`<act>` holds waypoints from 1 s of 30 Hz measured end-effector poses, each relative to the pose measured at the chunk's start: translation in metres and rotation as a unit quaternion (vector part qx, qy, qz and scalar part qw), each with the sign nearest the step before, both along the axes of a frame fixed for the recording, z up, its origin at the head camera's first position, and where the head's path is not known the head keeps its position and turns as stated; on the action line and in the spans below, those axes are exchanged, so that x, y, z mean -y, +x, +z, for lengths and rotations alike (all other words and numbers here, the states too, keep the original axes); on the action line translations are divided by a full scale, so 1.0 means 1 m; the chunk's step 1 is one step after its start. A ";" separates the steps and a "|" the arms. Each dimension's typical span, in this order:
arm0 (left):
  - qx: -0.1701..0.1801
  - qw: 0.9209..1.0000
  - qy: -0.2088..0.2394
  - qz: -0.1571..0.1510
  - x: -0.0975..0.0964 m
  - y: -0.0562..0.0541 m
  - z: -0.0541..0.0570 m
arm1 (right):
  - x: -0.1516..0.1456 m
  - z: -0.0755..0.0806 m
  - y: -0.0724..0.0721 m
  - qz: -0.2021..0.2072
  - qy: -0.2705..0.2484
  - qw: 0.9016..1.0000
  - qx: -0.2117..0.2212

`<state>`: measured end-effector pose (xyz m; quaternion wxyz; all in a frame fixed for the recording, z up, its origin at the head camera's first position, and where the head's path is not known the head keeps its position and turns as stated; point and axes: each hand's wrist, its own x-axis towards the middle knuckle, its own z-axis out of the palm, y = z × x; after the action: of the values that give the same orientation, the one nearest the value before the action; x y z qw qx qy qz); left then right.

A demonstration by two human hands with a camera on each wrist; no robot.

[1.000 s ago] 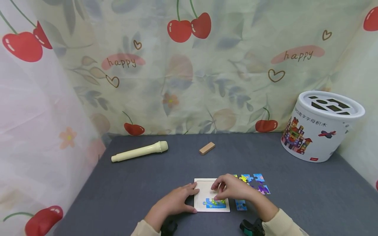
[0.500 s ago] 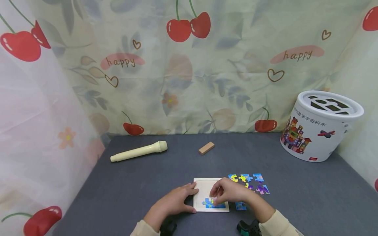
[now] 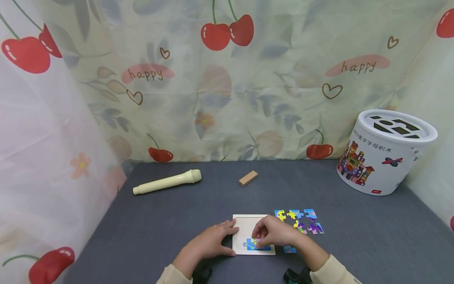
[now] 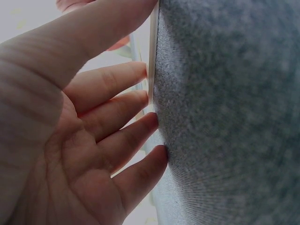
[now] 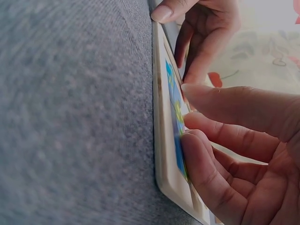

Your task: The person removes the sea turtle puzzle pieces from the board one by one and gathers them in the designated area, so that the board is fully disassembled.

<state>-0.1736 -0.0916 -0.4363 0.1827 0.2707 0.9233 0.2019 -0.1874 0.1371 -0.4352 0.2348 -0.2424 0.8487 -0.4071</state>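
A shallow light wooden puzzle tray (image 3: 241,221) lies on the dark table, joined blue and yellow jigsaw pieces (image 3: 251,246) along its near side. My left hand (image 3: 212,239) steadies the tray's left edge with fairly straight fingers, thumb at the near left corner. In the left wrist view, its fingertips (image 4: 149,117) line up along the tray's thin rim. Over the joined pieces, my right hand (image 3: 278,232) pinches a small puzzle piece (image 3: 255,240), mostly hidden by the fingers. The right wrist view shows its thumb and fingertips down at the pieces' printed surface (image 5: 176,110).
Several loose puzzle pieces (image 3: 311,213) lie right of the tray, with one more piece (image 3: 289,249) beside my right forearm. Farther back are a cream toy microphone (image 3: 166,184) and a small wooden block (image 3: 248,178). A white block bucket (image 3: 383,157) stands at back right.
My right hand has come down slightly and its fingers have closed in on the pieces in the tray. More loose pieces show beside it. The left hand has kept its place.
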 end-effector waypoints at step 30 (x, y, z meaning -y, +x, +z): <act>0.011 1.000 -0.005 0.007 -0.001 -0.001 0.001 | 0.002 0.000 0.004 -0.013 0.008 1.000 -0.025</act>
<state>-0.1745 -0.0906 -0.4356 0.1924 0.2609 0.9243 0.2013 -0.1833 0.1346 -0.4356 0.2098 -0.2393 0.8609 -0.3969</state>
